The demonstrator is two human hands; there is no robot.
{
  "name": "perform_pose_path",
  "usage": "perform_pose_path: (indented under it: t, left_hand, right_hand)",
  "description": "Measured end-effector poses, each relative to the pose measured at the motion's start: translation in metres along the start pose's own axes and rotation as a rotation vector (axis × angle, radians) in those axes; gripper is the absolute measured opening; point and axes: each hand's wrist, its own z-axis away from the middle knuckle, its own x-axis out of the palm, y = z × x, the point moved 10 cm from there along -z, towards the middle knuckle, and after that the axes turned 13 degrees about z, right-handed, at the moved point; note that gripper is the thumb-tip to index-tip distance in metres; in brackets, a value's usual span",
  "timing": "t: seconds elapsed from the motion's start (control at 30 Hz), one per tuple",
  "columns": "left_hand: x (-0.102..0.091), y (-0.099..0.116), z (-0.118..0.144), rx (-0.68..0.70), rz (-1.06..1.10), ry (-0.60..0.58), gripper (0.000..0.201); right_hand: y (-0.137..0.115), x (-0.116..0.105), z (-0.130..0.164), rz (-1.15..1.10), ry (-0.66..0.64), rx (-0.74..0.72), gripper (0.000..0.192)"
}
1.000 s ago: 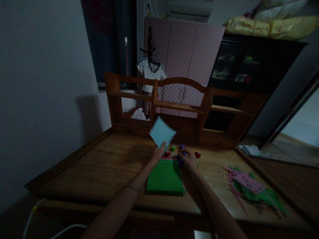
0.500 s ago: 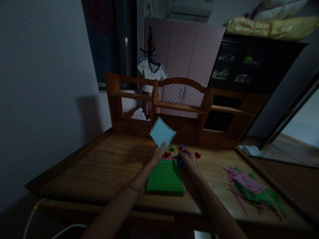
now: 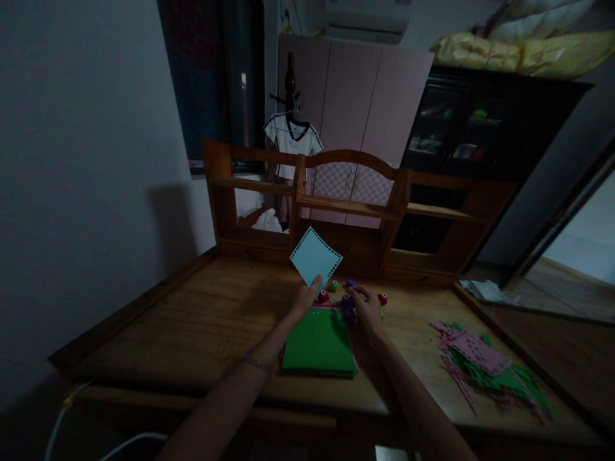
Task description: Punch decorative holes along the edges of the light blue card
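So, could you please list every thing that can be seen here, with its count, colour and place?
Paper square: one, light blue, punched edges, held up over the desk.
Paper stack: one, green on top, desk centre.
Small punches: several, red, green, purple, behind the stack.
Paper scraps: one pile, pink and green, desk right.
Desk: one, brown wood.
Shelf unit: one, brown wood, desk back.
Shirt: one, white, hanging behind.
Left hand: fingers pinch the paper square.
Right hand: on a purple punch.
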Motion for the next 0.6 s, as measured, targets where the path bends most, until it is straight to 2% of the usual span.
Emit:
perform_pose_path:
  t: [0.13, 0.27, 0.4, 0.6]
  left_hand:
    - [0.008, 0.003, 0.002, 0.017, 0.047, -0.052, 0.053]
    - [0.014, 0.013, 0.005, 0.088, 0.110, -0.090, 0.049]
    - [0.018, 0.017, 0.007, 0.105, 0.084, -0.118, 0.047]
    - [0.029, 0.017, 0.010, 0.123, 0.089, -0.191, 0.048]
  right_hand:
    - [-0.011, 0.001, 0.001, -0.074, -0.035, -0.012, 0.040]
    - [-0.030, 0.007, 0.007, -0.126, -0.139, -0.047, 0.043]
    - [-0.045, 0.012, 0.015, -0.192, -0.231, -0.073, 0.039]
    - [-0.051, 0.011, 0.016, -0.269, -0.240, -0.103, 0.035]
